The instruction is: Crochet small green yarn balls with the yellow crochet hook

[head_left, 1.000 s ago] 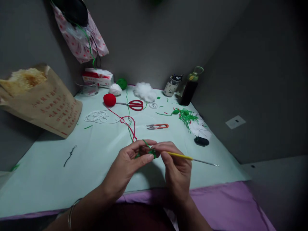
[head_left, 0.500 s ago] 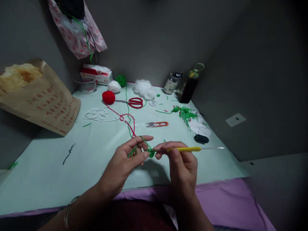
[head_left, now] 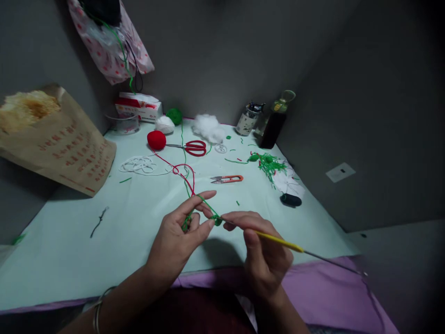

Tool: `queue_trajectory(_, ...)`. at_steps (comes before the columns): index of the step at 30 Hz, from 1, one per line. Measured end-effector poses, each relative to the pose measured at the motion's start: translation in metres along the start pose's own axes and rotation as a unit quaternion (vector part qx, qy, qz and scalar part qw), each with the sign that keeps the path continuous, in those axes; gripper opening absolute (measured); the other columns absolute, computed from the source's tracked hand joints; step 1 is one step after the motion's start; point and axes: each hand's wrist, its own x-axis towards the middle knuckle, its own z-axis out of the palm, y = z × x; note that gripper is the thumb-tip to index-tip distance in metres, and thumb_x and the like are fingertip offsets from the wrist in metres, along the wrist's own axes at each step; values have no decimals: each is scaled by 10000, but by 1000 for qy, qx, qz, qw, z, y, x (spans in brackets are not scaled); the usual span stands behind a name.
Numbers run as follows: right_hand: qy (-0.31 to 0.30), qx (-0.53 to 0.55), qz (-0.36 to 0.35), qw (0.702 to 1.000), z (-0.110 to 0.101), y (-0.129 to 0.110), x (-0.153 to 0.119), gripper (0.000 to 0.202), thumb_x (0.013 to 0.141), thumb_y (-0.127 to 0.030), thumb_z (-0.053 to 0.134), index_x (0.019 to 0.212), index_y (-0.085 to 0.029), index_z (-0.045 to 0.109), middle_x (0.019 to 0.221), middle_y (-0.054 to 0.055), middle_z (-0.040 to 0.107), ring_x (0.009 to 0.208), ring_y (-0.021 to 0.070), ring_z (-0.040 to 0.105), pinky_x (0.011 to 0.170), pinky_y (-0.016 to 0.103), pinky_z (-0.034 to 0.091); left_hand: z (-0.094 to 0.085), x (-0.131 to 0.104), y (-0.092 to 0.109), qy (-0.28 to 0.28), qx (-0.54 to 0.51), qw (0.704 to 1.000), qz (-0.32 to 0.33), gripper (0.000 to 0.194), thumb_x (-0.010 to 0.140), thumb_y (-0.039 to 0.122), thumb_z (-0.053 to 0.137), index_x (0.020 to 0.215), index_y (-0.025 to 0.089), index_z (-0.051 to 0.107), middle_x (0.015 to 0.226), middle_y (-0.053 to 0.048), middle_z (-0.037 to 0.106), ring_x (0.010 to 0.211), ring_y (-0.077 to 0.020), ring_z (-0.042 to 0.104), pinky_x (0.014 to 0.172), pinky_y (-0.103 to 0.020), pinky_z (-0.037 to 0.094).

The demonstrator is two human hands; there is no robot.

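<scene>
At lower centre, the green piece point(head_left: 217, 221) is pinched by the left hand point(head_left: 175, 236), the hook point(head_left: 281, 240) by the right hand point(head_left: 268, 253); a stitch could be dropped if the yarn point(head_left: 208, 204) is slackened

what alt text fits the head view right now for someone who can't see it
A person's left hand pinches a small green yarn piece while the right hand holds a slim yellow-handled metal crochet hook against it. Beyond, on a pale green tabletop, lie a round red yarn ball, red-handled metal scissors and small orange-handled metal snips.
</scene>
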Motion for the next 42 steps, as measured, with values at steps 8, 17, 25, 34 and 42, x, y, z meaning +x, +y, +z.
queue_trajectory(8,-18,-38,-22,999,0,1,3,328,986,-30,478,1184,-210,668,1038,62,753,925,187,711,769,372,607,-1,1,2,-9,4,1000,-8,406,887,339,738,1290,308,696,855,47,557,565,-60,305,555,-239,283)
queue_trajectory(17,-21,-258,-136,956,8,6,-5,393,934,-33,611,1257,-240,691,1097,92,722,1029,214,684,829,346,586,5,4,1,-69,-257,956,-124,562,825,297,806,1358,196,656,830,33,512,534,-31,298,471,-173,316)
queue_trajectory(25,73,150,131,977,10,8,8,218,1016,-182,553,973,-250,756,881,20,681,747,146,599,685,316,489,2,4,5,-51,-224,970,-84,450,830,256,809,1272,243,727,907,15,533,554,-20,369,468,-157,328)
queue_trajectory(34,103,131,128,978,7,3,4,202,1017,-206,571,972,-229,766,866,22,692,729,133,599,694,304,484,-2,4,5,-28,-182,980,-68,435,830,290,814,1258,272,735,892,24,541,565,-25,412,494,-174,340)
queue_trajectory(42,44,78,110,990,13,6,5,216,998,-155,584,1041,-267,764,979,44,742,936,188,677,813,346,556,2,1,-2,-72,-112,990,-51,461,847,332,805,1298,301,717,864,29,591,547,-28,398,536,-193,363)
